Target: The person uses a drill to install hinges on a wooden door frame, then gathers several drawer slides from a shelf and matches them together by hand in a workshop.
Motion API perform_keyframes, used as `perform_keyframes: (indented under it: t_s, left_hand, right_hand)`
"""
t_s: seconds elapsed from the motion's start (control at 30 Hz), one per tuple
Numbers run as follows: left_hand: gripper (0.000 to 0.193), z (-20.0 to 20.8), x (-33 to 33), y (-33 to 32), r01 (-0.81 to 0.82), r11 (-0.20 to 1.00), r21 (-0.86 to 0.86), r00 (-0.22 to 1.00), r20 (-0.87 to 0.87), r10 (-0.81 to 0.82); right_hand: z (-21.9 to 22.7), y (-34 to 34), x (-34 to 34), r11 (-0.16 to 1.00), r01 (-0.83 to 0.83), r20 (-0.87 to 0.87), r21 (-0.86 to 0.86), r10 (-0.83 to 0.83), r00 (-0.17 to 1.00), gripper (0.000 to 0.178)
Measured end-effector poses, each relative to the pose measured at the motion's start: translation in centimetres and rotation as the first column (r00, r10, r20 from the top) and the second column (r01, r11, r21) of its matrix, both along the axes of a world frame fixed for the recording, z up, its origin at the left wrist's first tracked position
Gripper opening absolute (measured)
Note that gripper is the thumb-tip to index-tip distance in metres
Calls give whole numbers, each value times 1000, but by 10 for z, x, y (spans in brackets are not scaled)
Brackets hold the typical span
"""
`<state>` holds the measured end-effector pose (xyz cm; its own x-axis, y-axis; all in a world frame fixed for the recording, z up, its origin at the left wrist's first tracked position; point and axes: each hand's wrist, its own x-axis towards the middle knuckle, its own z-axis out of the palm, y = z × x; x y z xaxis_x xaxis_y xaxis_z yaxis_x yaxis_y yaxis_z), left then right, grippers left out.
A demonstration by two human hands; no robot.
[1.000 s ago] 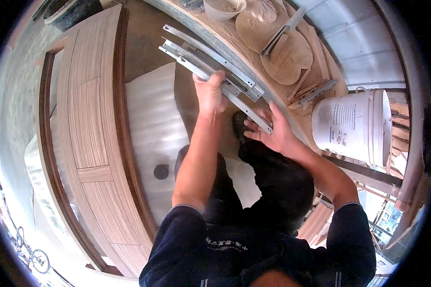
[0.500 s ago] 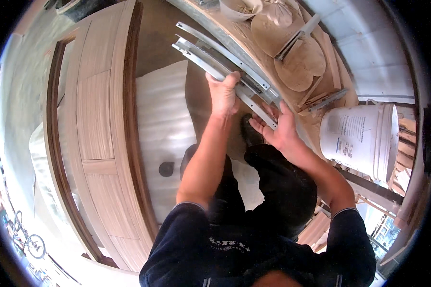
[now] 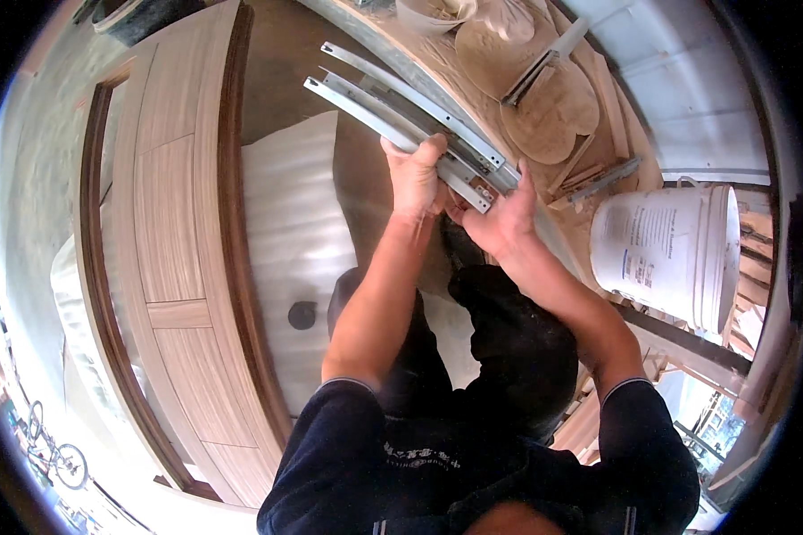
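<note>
A bundle of metal drawer slides (image 3: 424, 125) is held slantwise in front of me, its far ends fanned slightly apart toward the upper left. My left hand (image 3: 415, 178) wraps round the bundle's middle, thumb on top. At the near right end, my right hand (image 3: 501, 218) cups the slides with its palm against their ends and the thumb along the far side. The right fingers go underneath and are partly hidden.
Wood-grain door panels (image 3: 174, 223) stand at left beside white foam sheeting (image 3: 294, 196) with a dark roll (image 3: 302, 315). At right, a dusty bench (image 3: 473, 71) carries a brush (image 3: 544, 62), a bowl (image 3: 433, 16) and wood scraps. Next to it is a white bucket (image 3: 660, 254).
My right hand has closed in on the near ends of the slides. One slide has been pushed up and left, more in line with the others.
</note>
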<state>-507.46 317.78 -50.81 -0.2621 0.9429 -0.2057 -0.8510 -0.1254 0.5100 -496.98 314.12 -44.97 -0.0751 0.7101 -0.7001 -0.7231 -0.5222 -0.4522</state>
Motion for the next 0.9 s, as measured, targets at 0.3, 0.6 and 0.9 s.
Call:
perform_keyframes:
  t_s: [0.3,0.6,0.9]
  left_hand:
    - [51,-5,-3,1,54,998,35,998,41,-56]
    - [65,-5,0,0,59,998,4,997,46,-59]
    - [61,-3,-5,2,42,999,2,991,125,-42]
  right_hand:
    - [-6,4,0,998,40,-2,57,-40,999,57]
    - [-5,4,-4,999,33,-12,-3,-33,999,61]
    - [-17,-8,21,965,-48,-292,258,126,948,51]
